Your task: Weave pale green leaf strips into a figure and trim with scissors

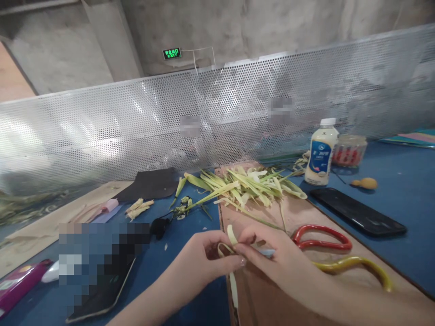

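Looking at a blue table (200,301) with a perforated metal screen (146,127) behind it and a brown board (263,296) on top. Holding a pale leaf strip (231,235) over the board's left edge, fingers of the left hand (204,256) and right hand (283,256) pinched together on it, loose end dangling. Also seeing a messy leaf heap (248,186) farther up the board, plus scissors (356,261) near the right wrist.
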A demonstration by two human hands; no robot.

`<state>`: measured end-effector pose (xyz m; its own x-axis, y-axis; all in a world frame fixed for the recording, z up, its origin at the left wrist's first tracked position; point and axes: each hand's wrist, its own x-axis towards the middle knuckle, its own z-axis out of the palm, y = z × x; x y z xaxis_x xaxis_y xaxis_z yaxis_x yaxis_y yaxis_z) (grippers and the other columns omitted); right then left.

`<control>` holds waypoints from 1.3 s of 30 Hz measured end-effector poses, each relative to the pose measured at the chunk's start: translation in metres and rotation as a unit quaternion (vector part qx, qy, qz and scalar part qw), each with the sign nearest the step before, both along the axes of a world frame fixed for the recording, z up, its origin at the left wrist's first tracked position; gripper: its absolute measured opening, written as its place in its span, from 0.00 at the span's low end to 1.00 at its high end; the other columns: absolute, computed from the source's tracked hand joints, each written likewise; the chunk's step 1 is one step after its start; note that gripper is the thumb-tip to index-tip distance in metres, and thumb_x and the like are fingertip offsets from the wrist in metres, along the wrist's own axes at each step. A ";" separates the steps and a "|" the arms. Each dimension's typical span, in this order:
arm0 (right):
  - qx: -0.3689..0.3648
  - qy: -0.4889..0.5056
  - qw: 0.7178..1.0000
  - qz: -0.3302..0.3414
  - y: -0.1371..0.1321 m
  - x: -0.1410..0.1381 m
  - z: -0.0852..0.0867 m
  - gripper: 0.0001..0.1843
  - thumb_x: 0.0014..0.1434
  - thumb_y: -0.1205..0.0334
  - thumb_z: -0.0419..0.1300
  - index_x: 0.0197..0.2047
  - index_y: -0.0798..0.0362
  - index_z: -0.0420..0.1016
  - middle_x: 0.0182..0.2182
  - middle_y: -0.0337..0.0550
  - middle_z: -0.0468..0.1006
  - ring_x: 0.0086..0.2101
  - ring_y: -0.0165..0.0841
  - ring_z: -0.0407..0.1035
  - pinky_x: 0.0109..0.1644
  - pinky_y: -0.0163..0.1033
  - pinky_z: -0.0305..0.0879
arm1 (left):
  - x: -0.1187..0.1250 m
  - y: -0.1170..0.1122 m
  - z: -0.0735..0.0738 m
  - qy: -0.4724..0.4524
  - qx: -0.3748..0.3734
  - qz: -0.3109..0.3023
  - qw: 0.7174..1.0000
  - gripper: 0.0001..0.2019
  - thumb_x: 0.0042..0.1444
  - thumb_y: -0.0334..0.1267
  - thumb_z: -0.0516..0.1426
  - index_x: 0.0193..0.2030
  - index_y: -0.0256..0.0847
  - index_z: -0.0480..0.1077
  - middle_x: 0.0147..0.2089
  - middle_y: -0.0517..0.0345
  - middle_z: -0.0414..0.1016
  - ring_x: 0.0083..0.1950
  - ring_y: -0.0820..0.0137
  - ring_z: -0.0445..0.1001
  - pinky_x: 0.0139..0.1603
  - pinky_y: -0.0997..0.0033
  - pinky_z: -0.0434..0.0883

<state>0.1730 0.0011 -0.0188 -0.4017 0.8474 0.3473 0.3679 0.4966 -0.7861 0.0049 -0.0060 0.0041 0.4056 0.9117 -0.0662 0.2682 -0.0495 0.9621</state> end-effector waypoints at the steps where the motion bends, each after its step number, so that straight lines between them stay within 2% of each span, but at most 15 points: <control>1: -0.007 0.006 1.000 0.000 0.000 -0.001 0.000 0.06 0.57 0.60 0.52 0.30 0.51 0.67 0.29 0.36 0.71 0.33 0.28 0.66 0.35 0.33 0.62 | 0.000 0.000 -0.001 -0.001 -0.001 0.003 1.000 0.07 0.44 0.39 0.58 0.26 0.37 0.68 0.23 0.66 0.64 0.26 0.77 0.58 0.29 0.78 0.55; 6: -0.018 0.005 1.000 0.002 -0.002 -0.002 0.000 0.07 0.58 0.60 0.51 0.31 0.50 0.67 0.30 0.36 0.71 0.33 0.29 0.66 0.36 0.34 0.62 | 0.001 0.001 -0.003 -0.021 0.009 -0.003 1.000 0.06 0.46 0.39 0.57 0.28 0.38 0.69 0.24 0.65 0.64 0.27 0.77 0.59 0.30 0.77 0.56; 10: 0.104 0.026 0.992 -0.065 -0.003 0.000 -0.004 0.06 0.58 0.61 0.51 0.40 0.49 0.63 0.41 0.40 0.66 0.44 0.33 0.59 0.49 0.41 0.56 | -0.001 0.002 -0.001 -0.006 0.017 0.033 0.999 0.06 0.47 0.37 0.56 0.30 0.38 0.70 0.24 0.65 0.63 0.25 0.78 0.56 0.28 0.78 0.56; 13: 0.144 0.042 0.980 -0.131 -0.001 0.002 -0.007 0.04 0.56 0.60 0.52 0.34 0.50 0.61 0.38 0.42 0.64 0.43 0.35 0.58 0.47 0.44 0.55 | -0.003 0.003 0.000 -0.002 0.013 0.056 0.998 0.07 0.47 0.39 0.55 0.31 0.37 0.69 0.23 0.65 0.60 0.23 0.78 0.55 0.24 0.78 0.54; 16: 0.110 0.020 0.985 -0.130 0.001 0.002 -0.007 0.06 0.56 0.59 0.52 0.30 0.51 0.61 0.33 0.41 0.65 0.38 0.35 0.60 0.43 0.44 0.57 | -0.005 0.005 -0.001 0.000 0.015 0.066 0.998 0.09 0.47 0.40 0.55 0.32 0.37 0.69 0.23 0.65 0.59 0.23 0.78 0.55 0.23 0.78 0.54; 20: 0.059 -0.013 0.996 -0.068 0.002 -0.002 -0.007 0.08 0.57 0.57 0.52 0.29 0.51 0.67 0.33 0.39 0.68 0.39 0.34 0.61 0.44 0.43 0.57 | -0.004 0.003 -0.002 -0.006 0.025 0.058 0.998 0.08 0.48 0.39 0.54 0.32 0.37 0.69 0.24 0.64 0.60 0.24 0.77 0.56 0.24 0.78 0.56; 23: 0.019 -0.001 0.999 -0.041 -0.002 -0.005 -0.007 0.11 0.59 0.58 0.49 0.30 0.51 0.68 0.30 0.38 0.69 0.34 0.32 0.62 0.39 0.39 0.58 | -0.003 0.001 0.000 0.002 0.025 0.055 0.998 0.07 0.49 0.38 0.54 0.31 0.37 0.69 0.24 0.64 0.61 0.24 0.77 0.56 0.25 0.78 0.57; 27: 0.013 0.002 0.999 -0.044 -0.006 -0.007 -0.006 0.12 0.59 0.59 0.48 0.28 0.52 0.67 0.26 0.36 0.67 0.30 0.30 0.61 0.33 0.35 0.57 | -0.003 0.001 0.003 0.008 0.022 0.062 0.998 0.06 0.48 0.39 0.55 0.29 0.38 0.68 0.23 0.64 0.61 0.25 0.77 0.57 0.26 0.77 0.58; 34: -0.039 0.020 0.997 -0.059 -0.002 -0.008 -0.009 0.12 0.58 0.61 0.49 0.23 0.53 0.59 0.21 0.34 0.60 0.25 0.27 0.58 0.29 0.33 0.56 | -0.005 0.003 0.001 -0.005 0.038 0.087 0.995 0.06 0.48 0.38 0.54 0.30 0.38 0.67 0.26 0.62 0.65 0.27 0.75 0.61 0.28 0.77 0.60; 39: -0.053 0.026 0.997 -0.044 0.000 -0.007 -0.008 0.11 0.58 0.59 0.49 0.26 0.52 0.64 0.22 0.35 0.64 0.26 0.29 0.59 0.30 0.34 0.57 | -0.005 0.003 0.002 -0.020 0.027 0.086 0.996 0.05 0.48 0.38 0.54 0.28 0.38 0.67 0.24 0.64 0.64 0.25 0.77 0.60 0.27 0.78 0.59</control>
